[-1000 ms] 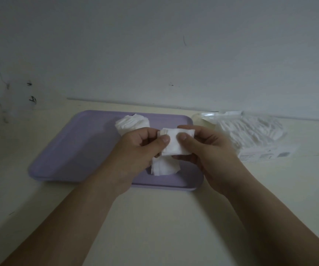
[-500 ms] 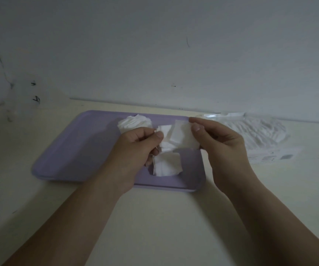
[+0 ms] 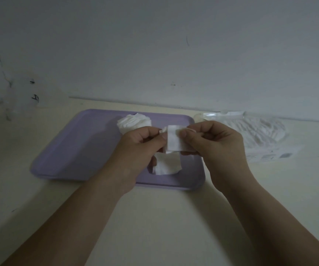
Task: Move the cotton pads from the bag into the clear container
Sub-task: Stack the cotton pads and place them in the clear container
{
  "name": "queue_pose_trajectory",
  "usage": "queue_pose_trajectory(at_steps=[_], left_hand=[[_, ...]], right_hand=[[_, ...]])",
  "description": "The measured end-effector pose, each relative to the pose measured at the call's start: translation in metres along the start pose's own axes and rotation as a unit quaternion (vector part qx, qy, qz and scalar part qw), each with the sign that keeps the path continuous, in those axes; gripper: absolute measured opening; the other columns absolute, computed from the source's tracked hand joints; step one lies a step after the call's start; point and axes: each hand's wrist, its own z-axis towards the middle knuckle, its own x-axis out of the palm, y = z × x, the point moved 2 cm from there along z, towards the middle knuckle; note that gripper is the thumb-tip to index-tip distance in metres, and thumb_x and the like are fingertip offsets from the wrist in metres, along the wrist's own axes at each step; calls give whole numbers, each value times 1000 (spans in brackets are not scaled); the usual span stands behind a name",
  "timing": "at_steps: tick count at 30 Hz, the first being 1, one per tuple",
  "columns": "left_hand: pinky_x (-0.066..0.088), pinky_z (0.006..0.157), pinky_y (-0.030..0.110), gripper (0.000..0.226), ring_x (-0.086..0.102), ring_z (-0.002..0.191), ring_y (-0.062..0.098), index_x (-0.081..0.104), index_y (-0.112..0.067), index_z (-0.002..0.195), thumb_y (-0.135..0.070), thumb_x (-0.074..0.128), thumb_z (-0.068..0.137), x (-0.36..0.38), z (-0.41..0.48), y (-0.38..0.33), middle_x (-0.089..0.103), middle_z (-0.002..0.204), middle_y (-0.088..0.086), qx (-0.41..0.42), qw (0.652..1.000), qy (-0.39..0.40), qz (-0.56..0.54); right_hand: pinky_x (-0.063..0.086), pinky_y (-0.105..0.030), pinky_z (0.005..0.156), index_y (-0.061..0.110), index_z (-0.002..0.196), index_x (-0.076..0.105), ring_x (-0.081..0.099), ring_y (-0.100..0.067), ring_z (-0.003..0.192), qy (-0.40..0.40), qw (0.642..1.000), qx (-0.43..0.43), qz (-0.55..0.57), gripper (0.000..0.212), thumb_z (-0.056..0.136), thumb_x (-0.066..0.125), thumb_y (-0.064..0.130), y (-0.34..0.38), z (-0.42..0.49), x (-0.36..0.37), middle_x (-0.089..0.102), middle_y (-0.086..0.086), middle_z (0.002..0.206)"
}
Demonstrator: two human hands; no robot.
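Head view. Pinched between both hands, above the near-right part of the purple tray [image 3: 82, 146]: one square white cotton pad [image 3: 174, 140], held upright. Left hand [image 3: 141, 143] curled, thumb and forefinger closed at the pad's left edge. Right hand [image 3: 212, 143] curled likewise, thumb pressed on the pad's right side. Directly below the grip, lying loose on the tray: a few more pads [image 3: 167, 164]. Beyond the left hand, near the tray's far edge: a white heap of pads [image 3: 133, 120], seemingly inside the clear container [image 3: 125, 129], its walls hard to make out. Right of the right hand, off the tray: the bag [image 3: 254, 135], apparently far from emptied.

Likely snags:
- Dropping a pad short of the container while peeling stuck ones apart.
- Tearing the soft fleece by pulling too hard.
- Brushing the loose pads below off the tray.

Writing: a printed label [image 3: 270, 156] on the bag's near edge, too small to read. Dark marks [image 3: 34, 96] far left of the grip, illegible.
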Motion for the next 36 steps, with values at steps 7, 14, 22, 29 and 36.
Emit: queue_pose_trajectory(at_steps=[7,14,22,29,36], left_hand=[[42,64,38,13,51,69,23,78,-12,96,-15,66,99,-1,1,4,69,83,7,-5,1000,4,16],[43,71,47,15,54,74,29,78,-8,102,-15,64,101,-2,0,3,71,91,14,-1,1000,17,4],[51,69,39,17,57,76,26,77,-13,94,-13,62,102,2,-4,-3,68,87,11,14,998,53,-3],[48,57,33,15,56,83,31,76,-9,90,-12,64,99,2,-4,-5,67,93,19,-22,994,60,-86],[46,59,32,18,62,75,23,68,-7,100,-19,64,87,3,-3,-9,69,100,19,-91,983,71,-142]], right_hand=[[46,-17,56,8,78,77,63,-6,60,2,998,-14,-62,11,82,86,5,-2,1,-1,74,2,68],[50,-21,59,14,76,79,69,-11,65,4,995,-21,-96,12,81,89,8,-2,2,-1,77,-1,72],[61,-37,82,31,112,79,71,-15,94,32,983,-49,-171,32,84,88,18,-6,5,-5,74,2,104],[59,-35,84,9,106,76,72,-20,92,154,986,-10,-64,10,99,70,7,-11,6,-5,78,-9,99],[54,-27,75,11,96,73,66,-13,81,165,984,-61,-26,13,97,69,-2,-8,5,-3,74,5,88]])
